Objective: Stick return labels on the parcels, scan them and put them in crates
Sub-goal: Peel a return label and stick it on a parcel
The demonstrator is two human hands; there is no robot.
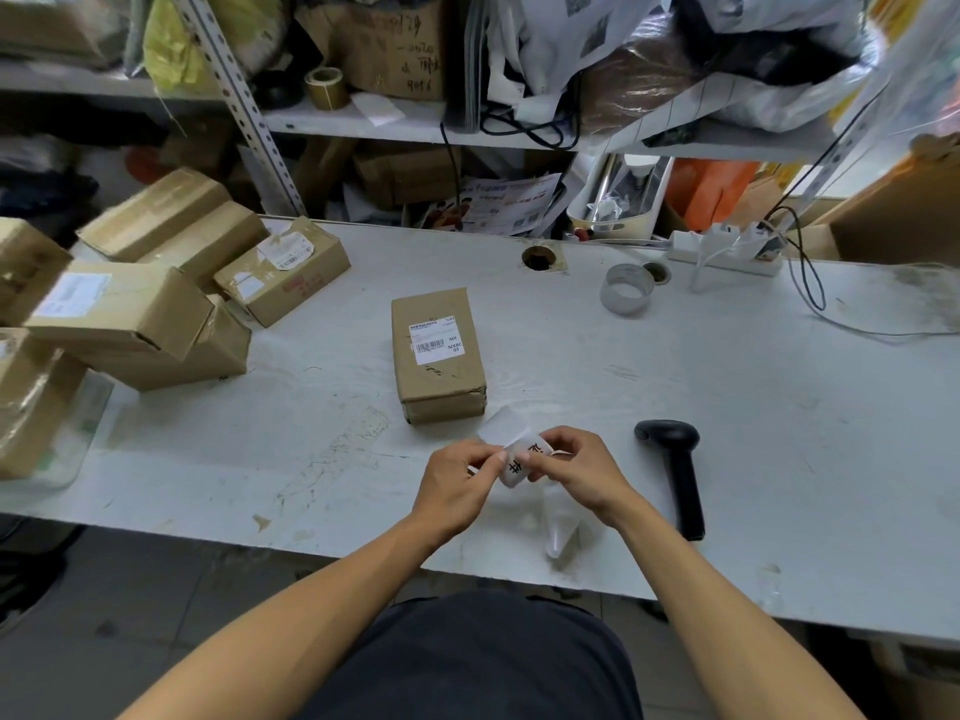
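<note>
Both hands work together above the near edge of the white bench (pixel 727 407). The left hand (pixel 457 480) and the right hand (pixel 576 467) each pinch a white label (pixel 521 459) between thumb and fingertips, fingers curled around its edges. The label bears large black characters and is bent between the two grips. A translucent strip of backing (pixel 558 527) hangs from it down toward the bench edge, and another pale flap rises behind the label.

One parcel (pixel 438 353), a brown cardboard box, lies flat on the bench just beyond the hands, apart from them. A printed shipping label (pixel 435 340) with a barcode is on its top face.

A black handheld scanner (pixel 675 470) lies on the bench to the right of the right hand, untouched, its head pointing away from the person.

A heap of further cardboard boxes (pixel 156 298) occupies the left end of the bench, some tilted against one another. A roll of clear tape (pixel 626 289) stands near the far edge, with a white power strip (pixel 724 249) beyond it.
</note>
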